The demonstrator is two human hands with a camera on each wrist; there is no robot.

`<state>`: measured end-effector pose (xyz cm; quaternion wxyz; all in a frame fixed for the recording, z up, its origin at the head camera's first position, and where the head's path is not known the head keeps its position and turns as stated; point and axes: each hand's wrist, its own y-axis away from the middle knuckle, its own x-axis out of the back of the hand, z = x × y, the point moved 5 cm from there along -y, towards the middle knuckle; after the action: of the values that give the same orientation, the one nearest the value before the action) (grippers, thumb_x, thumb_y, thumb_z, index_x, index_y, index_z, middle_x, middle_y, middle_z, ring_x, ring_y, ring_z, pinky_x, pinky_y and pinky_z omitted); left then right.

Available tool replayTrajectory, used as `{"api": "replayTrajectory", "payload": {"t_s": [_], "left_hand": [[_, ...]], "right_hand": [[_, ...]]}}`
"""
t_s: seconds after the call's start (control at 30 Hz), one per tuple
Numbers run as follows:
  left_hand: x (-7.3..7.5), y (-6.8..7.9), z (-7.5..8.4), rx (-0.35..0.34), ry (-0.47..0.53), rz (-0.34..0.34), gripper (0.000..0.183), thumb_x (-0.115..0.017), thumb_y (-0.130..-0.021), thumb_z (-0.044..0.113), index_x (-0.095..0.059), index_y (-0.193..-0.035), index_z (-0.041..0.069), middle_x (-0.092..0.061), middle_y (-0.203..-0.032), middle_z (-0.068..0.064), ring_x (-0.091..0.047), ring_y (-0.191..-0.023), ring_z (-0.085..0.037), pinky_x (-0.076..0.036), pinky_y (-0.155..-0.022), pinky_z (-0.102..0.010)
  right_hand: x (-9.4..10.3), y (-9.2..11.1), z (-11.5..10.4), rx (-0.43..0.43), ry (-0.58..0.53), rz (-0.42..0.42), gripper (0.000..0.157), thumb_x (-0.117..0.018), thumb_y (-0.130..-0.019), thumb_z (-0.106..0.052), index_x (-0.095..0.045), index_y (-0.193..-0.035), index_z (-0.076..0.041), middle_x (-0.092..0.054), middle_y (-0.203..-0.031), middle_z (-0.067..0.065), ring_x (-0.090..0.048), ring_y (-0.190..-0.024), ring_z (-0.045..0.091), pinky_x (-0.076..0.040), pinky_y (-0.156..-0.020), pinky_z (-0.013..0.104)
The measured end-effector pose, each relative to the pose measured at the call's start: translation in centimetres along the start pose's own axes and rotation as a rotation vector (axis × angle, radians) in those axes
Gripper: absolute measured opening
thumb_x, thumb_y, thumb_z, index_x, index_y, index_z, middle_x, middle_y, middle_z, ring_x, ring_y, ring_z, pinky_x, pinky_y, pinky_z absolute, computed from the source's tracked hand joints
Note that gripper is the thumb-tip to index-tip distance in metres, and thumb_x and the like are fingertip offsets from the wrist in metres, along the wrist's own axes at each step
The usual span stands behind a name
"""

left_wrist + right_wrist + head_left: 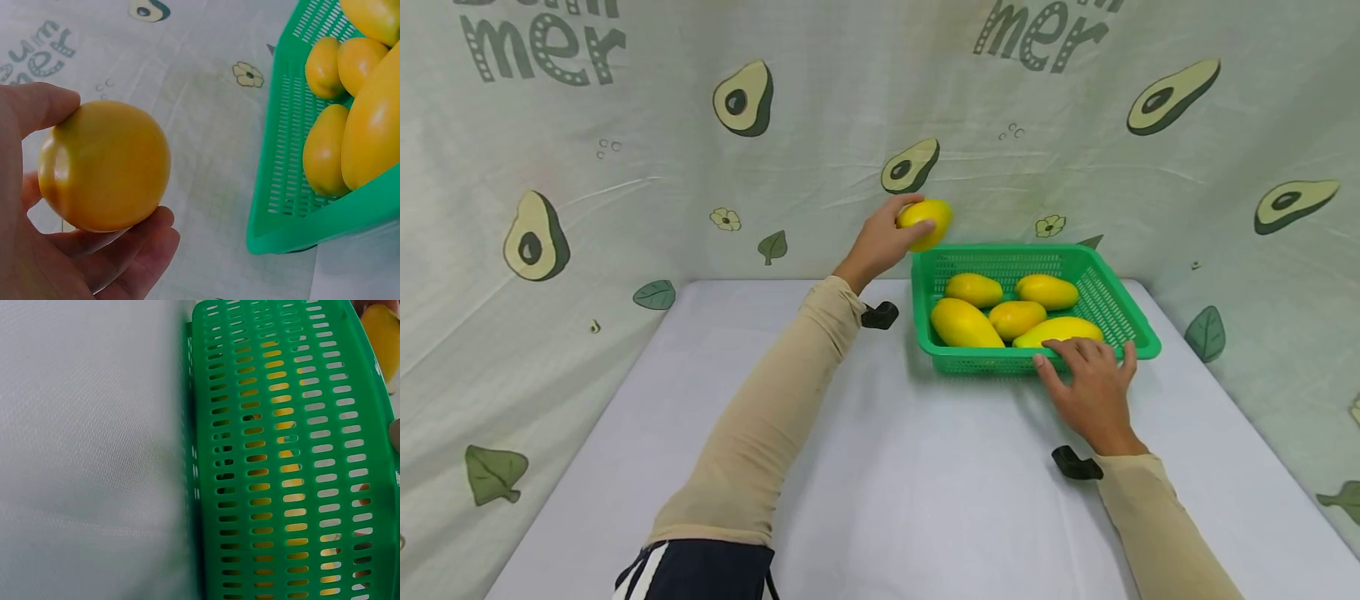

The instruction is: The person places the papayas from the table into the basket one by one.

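A yellow mango (934,218) is held in my left hand (883,240), above the back left corner of the green plastic basket (925,333). In the left wrist view, thumb and fingers curve around the round end of the mango (106,165). My right hand (1093,392) grips the basket's front rim near its right end, fingers reaching over the edge. Several more mangoes (966,323) lie inside the basket. Seen from the right wrist, the slotted basket wall (275,450) fills much of the view, with yellow showing through the slots.
The basket stands on a table with a white cover (925,483), at its back right. Behind and beside the table hangs a pale cloth (820,108) printed with avocados and leaves. Black camera mounts (880,315) sit at both wrists.
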<state>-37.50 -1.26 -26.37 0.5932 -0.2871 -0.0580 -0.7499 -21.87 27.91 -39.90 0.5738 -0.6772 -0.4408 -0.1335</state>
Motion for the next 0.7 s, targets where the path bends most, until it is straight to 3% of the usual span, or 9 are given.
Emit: {"api": "replayTrajectory", "payload": {"t_s": [0.4,0.7], "left_hand": [[-2.6,-1.5,1.4,-0.015,-0.057,-0.091,0.067,-0.067,-0.096,0.030,-0.036,-0.153,0.012,-0.051,-0.140,-0.008,-0.054,-0.109,-0.021,-0.048,-0.090,-0.032],[-3.5,-1.6,1.9,0.012,-0.059,-0.114,0.068,-0.071,-0.093,0.030,-0.036,-0.149,0.013,-0.044,-0.148,-0.008,-0.055,-0.109,-0.020,-0.050,-0.087,-0.031]], "right_hand": [[0.0,0.2,0.0,-0.004,0.003,0.001,0.033,-0.068,-0.094,-0.031,-0.070,-0.116,-0.007,-0.064,-0.110,0.020,-0.048,-0.115,0.045,0.002,-0.112,0.070],[0.0,0.2,0.2,-0.001,-0.003,0.011,0.033,-0.068,-0.093,-0.031,-0.070,-0.115,-0.007,-0.064,-0.111,0.019,-0.048,-0.115,0.046,0.001,-0.111,0.070]]}}
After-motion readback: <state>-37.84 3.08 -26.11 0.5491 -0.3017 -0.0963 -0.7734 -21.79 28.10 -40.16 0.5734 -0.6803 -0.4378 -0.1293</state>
